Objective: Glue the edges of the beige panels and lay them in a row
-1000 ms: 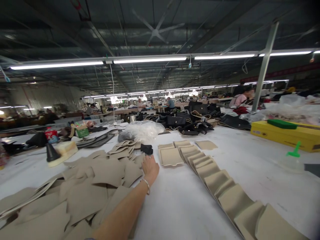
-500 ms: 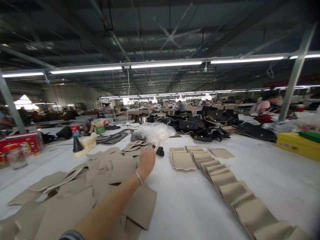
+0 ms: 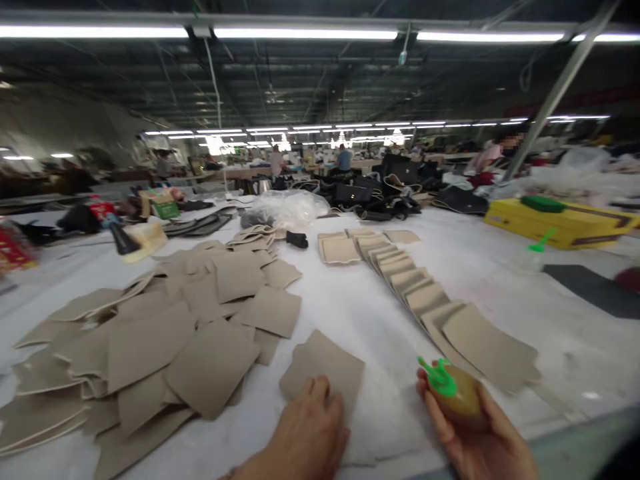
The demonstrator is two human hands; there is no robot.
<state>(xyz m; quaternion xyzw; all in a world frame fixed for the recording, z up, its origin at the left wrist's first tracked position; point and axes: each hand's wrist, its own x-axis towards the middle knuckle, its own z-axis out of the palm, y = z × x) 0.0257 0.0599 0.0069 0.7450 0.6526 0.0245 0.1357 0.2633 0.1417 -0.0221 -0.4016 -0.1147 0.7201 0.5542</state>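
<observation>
My left hand (image 3: 311, 427) rests at the near edge of a single beige fabric-like piece (image 3: 327, 360), its fingers bent and together on it; whether the thumb goes under the edge is hidden. In my right hand (image 3: 483, 440), lower right, is a squeeze bottle (image 3: 463, 400) of yellowish content with a bright green nozzle cap, tilted with the nozzle up and left. Left of my hands spreads a loose pile of beige pieces (image 3: 150, 340). To the right, similar pieces lie overlapped in a long row (image 3: 425, 293), with a small stack (image 3: 337, 249) at its far end.
A black crumpled item (image 3: 297, 239) and a clear plastic bag (image 3: 290, 209) lie behind. Farther off are dark bags (image 3: 370, 190). At right stand a yellow box (image 3: 560, 223) and a green-tipped container (image 3: 533, 257), near a dark sheet (image 3: 595, 287). People work in the background.
My left hand has come back from the far side of the pile, and one beige piece now lies under it. My right hand with the bottle has entered. The view has tipped down.
</observation>
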